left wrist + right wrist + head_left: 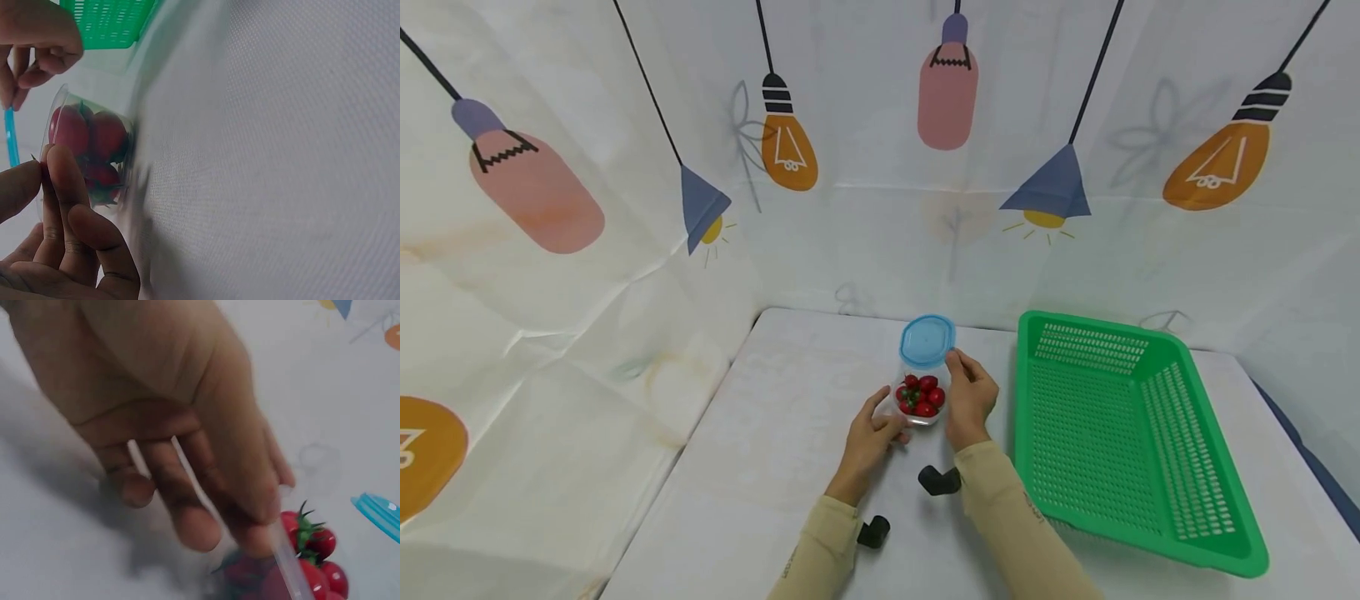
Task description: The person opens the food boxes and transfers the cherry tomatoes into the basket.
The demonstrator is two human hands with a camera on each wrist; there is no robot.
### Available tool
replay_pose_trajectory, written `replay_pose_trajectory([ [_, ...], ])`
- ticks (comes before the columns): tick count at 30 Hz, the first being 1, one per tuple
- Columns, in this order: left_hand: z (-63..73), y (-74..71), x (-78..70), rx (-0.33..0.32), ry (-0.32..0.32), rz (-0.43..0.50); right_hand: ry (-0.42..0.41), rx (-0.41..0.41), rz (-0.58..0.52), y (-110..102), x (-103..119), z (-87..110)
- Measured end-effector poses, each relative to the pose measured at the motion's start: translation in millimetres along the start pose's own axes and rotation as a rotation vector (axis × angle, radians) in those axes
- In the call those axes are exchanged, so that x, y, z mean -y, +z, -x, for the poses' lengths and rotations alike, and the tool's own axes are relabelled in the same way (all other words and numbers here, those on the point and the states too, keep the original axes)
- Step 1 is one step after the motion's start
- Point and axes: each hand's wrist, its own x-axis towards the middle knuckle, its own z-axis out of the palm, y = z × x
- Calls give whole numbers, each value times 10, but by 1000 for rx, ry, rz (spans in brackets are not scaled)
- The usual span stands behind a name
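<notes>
Clear plastic container [921,420] stands on the white table, with several red cherry tomatoes [923,398] with green stems inside. My left hand [867,442] holds its near left corner, thumb and index finger at its sides; the left wrist view shows these fingertips close against its wall. A round blue lid [927,340] is just beyond the container. My right hand [970,400] is at the container's right, and its fingertips appear to pinch the lid's right edge. In the blurred right wrist view, the same fingertips overlap the container's rim [289,562].
On the right of the table [730,467] sits a large green plastic basket [1097,450] with perforated walls. Behind and to the left hangs a pale sheet [865,242] printed with lamps. A black camera mount [938,481] sticks out from each sleeve.
</notes>
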Motion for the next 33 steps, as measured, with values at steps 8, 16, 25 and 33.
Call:
replay_pose_trajectory([
  [8, 13, -6, -8, -11, 4, -9, 152, -63, -51, -6, -185, -92],
  [16, -147, -21, 265, -16, -3, 14, 199, -125, -159, 15, -267, -118],
  [25, -175, -13, 344, -29, 19, -2, 256, -161, -201, 18, -358, -130],
  [33, -181, 6, 307, -33, 26, -22, 334, -193, -227, 37, -401, -181],
])
